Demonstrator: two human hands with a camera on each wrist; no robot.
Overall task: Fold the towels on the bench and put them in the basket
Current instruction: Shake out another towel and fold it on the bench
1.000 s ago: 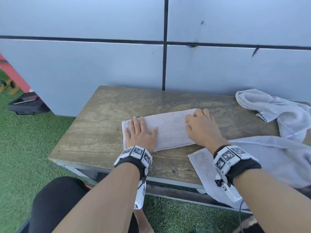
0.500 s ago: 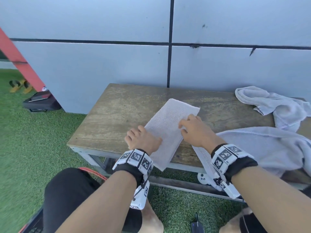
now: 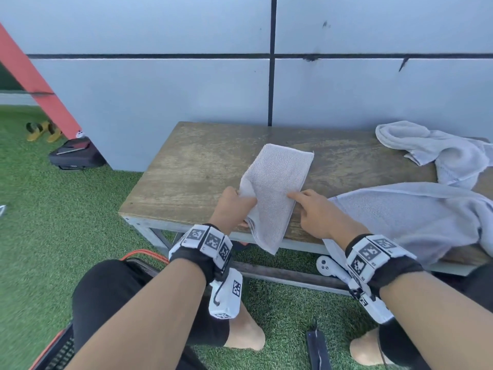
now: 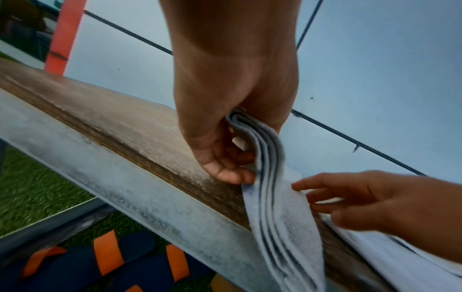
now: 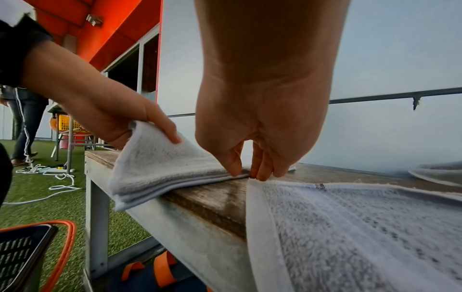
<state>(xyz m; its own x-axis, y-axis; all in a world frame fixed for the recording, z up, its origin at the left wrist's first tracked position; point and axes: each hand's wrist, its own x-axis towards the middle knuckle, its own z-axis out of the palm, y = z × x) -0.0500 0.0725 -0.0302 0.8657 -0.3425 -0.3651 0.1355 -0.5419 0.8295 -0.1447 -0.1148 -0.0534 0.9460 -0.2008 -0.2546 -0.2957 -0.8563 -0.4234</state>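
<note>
White folded towel [image 3: 277,188]: lies slanted on wooden table [image 3: 192,180], near end hangs over front edge; layered edges visible in left wrist view.
Left hand [image 3: 230,206]: at towel's left long edge near table front, thumb on top, fingers curled under, pinching the stacked layers and lifting that edge off the wood.
Right hand [image 3: 317,213]: at towel's right long edge, fingers [image 5: 260,168] pointing down, tips pressed on the towel's edge at the table surface; fingers fairly straight, not wrapped round anything.
Arms: both forearms reach forward from low in the head view, marker wristbands on each wrist.
Spread towel [image 3: 416,222]: flat on table just right of right hand, draped over front edge.
Crumpled towel [image 3: 437,150]: far right on table, apart from the folded one.
Basket [image 5: 27,254]: black mesh with orange rim, on the grass below left of the table; holds no towel in the part shown.
Change vs earlier: a second ago both palms lay flat on the towel, which sat crosswise; now it is turned lengthwise away from the person and pulled over the front edge, left hand has gone from flat to pinching.
</note>
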